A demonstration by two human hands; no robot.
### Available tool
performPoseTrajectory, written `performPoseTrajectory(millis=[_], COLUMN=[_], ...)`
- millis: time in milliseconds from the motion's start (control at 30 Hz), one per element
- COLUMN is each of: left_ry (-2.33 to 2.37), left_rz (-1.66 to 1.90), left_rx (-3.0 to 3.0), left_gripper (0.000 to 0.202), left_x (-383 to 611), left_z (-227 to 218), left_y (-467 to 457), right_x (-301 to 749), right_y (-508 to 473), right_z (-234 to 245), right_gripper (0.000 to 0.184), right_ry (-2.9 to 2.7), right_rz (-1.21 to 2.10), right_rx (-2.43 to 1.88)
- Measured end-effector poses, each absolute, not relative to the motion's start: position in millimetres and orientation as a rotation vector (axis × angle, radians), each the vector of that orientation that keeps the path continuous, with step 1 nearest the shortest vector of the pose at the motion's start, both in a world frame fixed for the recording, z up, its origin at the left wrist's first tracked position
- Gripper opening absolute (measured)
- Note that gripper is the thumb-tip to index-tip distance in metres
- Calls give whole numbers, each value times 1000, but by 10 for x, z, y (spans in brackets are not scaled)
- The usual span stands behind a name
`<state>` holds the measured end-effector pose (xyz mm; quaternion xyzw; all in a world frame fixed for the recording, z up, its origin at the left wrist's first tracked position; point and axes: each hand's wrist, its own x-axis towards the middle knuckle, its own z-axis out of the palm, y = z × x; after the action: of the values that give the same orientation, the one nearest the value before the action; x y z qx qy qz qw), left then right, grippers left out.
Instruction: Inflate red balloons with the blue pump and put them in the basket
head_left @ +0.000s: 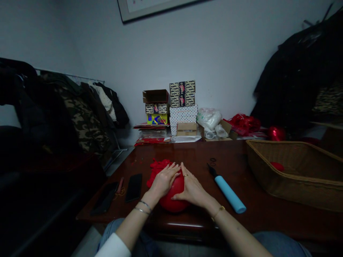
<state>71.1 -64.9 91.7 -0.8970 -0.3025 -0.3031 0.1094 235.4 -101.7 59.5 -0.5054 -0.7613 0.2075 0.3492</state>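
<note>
A round, inflated red balloon sits near the front edge of the dark table, clasped between both hands. My left hand lies over its upper left side, fingers stretched toward the top. From the right, my right hand presses on it, the thumb across its front and the fingers pointing up. The fingertips of the two hands nearly meet above the balloon. A heap of limp red balloons lies just behind my left hand. To the right of my right hand is a light blue balloon pump with a black nozzle.
A wicker basket at the right holds a red balloon. Two dark phones and a small pinkish stick lie at the left. Stacked boxes and plastic bags stand at the back; clothes hang at the left.
</note>
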Motion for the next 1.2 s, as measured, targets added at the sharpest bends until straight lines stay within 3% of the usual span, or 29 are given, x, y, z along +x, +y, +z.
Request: performPoseTrajectory(millis=[133,300,500,900,1200], left_ry=[-924,-1008,-1130,-1134,-1134], left_rz=[-911,-825,-773,-877,-867], left_rx=[-2617,-2515,-2502,-2513,-2531], left_gripper=[29,28,28,28,27], left_x=[664,615,653,661,663], left_z=[863,881,829,764,775], left_y=[-579,-527,-506,-513,-530], right_x=[2481,2799,2999,2867,2711], right_y=[-978,-902,-949,-1101,-1076], right_z=[551,382,-43,-523,-624], right_gripper=[136,79,55,30,26], right_ry=[-2049,-1978,-1899,-1823,-1720], right_rz=[512,374,263,20,-54], right_rx=[-1368,-1608,-1794,-1814,-1797])
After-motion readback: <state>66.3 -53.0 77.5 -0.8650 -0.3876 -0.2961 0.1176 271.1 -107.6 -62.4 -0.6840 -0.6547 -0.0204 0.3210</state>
